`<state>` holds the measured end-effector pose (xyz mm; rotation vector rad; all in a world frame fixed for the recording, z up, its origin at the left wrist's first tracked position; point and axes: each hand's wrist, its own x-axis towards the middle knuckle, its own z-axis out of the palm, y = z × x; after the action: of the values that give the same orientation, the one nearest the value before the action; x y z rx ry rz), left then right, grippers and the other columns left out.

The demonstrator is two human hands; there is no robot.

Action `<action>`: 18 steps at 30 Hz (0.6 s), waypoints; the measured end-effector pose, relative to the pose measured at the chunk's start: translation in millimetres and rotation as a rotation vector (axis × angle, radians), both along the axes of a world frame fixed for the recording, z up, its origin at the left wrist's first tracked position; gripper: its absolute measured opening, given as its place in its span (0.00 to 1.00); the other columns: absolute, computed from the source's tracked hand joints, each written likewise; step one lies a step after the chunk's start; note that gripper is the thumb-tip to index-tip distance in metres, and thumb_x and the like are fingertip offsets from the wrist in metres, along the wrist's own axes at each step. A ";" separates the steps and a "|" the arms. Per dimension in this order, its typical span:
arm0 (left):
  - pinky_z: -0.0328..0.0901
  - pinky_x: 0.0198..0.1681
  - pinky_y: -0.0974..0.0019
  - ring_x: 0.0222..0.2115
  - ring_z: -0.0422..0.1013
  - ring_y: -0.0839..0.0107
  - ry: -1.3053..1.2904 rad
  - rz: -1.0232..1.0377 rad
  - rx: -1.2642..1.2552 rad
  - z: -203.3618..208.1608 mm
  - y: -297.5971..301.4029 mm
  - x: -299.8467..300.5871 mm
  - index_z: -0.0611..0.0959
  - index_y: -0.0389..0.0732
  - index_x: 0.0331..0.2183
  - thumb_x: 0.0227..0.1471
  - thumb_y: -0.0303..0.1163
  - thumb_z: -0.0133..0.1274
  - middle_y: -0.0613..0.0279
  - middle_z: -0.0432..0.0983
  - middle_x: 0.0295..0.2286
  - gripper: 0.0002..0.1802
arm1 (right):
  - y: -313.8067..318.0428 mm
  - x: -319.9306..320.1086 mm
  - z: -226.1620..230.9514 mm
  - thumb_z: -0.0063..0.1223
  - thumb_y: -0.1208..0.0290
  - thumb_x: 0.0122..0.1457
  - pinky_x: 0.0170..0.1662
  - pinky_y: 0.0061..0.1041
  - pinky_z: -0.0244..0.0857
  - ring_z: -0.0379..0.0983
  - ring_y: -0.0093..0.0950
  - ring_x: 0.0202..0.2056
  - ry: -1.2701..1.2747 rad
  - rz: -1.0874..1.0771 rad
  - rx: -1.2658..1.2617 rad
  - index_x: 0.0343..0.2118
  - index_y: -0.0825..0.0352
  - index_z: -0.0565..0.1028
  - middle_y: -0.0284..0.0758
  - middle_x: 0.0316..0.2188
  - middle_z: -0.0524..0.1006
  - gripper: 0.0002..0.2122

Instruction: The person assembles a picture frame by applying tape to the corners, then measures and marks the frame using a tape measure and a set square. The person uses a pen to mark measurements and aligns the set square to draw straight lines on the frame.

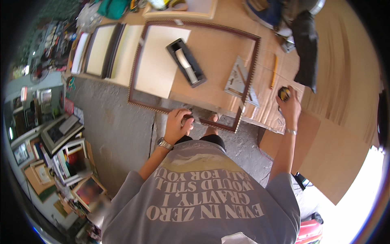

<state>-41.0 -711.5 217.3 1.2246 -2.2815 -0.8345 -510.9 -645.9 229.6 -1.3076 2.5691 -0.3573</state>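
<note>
A large, dark red-brown picture frame with a beaded edge lies over the cardboard-covered table, its near side jutting past the table edge. My left hand, with a watch at its wrist, is closed around that near side. To the right of the frame, my right hand has its fingers round a black and yellow tape measure at the cardboard. Inside the frame's outline lie a black tape dispenser with a pale roll and a white sheet. A metal set square lies partly under the frame's right side.
A yellow pencil lies near the tape measure. Dark frames and boards stand at the table's left. A black bag-like object is at the far right, beside wooden sheets. Several framed pictures lean at left.
</note>
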 end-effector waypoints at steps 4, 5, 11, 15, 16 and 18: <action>0.69 0.45 0.66 0.44 0.77 0.67 0.453 0.124 0.879 25.1 18.1 -7.3 0.78 0.39 0.48 0.65 0.34 0.53 0.56 0.79 0.47 0.13 | 18.1 95.4 75.0 0.73 0.66 0.48 0.45 0.38 0.74 0.79 0.43 0.43 -0.179 0.122 -0.284 0.57 0.65 0.72 0.45 0.46 0.77 0.32; 0.69 0.47 0.67 0.46 0.76 0.69 0.572 0.051 1.004 28.9 21.5 -13.8 0.75 0.40 0.53 0.67 0.34 0.51 0.56 0.77 0.50 0.16 | 18.1 126.2 87.3 0.74 0.66 0.48 0.43 0.35 0.75 0.80 0.40 0.41 -0.352 0.069 -0.278 0.56 0.67 0.72 0.44 0.44 0.78 0.32; 0.69 0.52 0.63 0.48 0.73 0.69 0.916 0.024 1.179 45.9 49.1 -23.5 0.54 0.43 0.66 0.63 0.64 0.45 0.58 0.73 0.50 0.45 | -4.1 298.5 92.5 0.78 0.53 0.44 0.33 0.29 0.72 0.78 0.36 0.33 -0.548 0.091 -0.370 0.45 0.71 0.71 0.43 0.37 0.79 0.34; 0.70 0.44 0.67 0.38 0.74 0.73 1.109 0.057 1.393 38.3 38.3 35.0 0.60 0.43 0.63 0.64 0.59 0.47 0.62 0.74 0.44 0.38 | -7.3 329.6 102.0 0.74 0.55 0.48 0.35 0.33 0.70 0.78 0.38 0.35 -0.586 0.319 -0.189 0.48 0.69 0.72 0.41 0.38 0.78 0.30; 0.71 0.42 0.68 0.35 0.74 0.74 1.043 -0.042 1.363 35.4 33.7 54.6 0.61 0.43 0.61 0.66 0.55 0.47 0.62 0.75 0.43 0.34 | -5.7 334.9 104.8 0.74 0.57 0.48 0.36 0.33 0.70 0.78 0.38 0.36 -0.634 0.361 -0.199 0.48 0.68 0.73 0.41 0.38 0.79 0.29; 0.71 0.37 0.70 0.28 0.73 0.75 0.914 -0.229 1.274 28.5 26.1 88.9 0.62 0.43 0.59 0.69 0.45 0.48 0.63 0.75 0.40 0.26 | -4.9 352.3 101.9 0.74 0.62 0.46 0.37 0.34 0.70 0.78 0.38 0.36 -0.644 0.496 -0.197 0.49 0.67 0.74 0.40 0.39 0.79 0.28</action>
<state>47.9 -685.5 245.9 0.6183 -1.0160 -2.4652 -158.6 -650.8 331.4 -1.5220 1.6590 -0.7876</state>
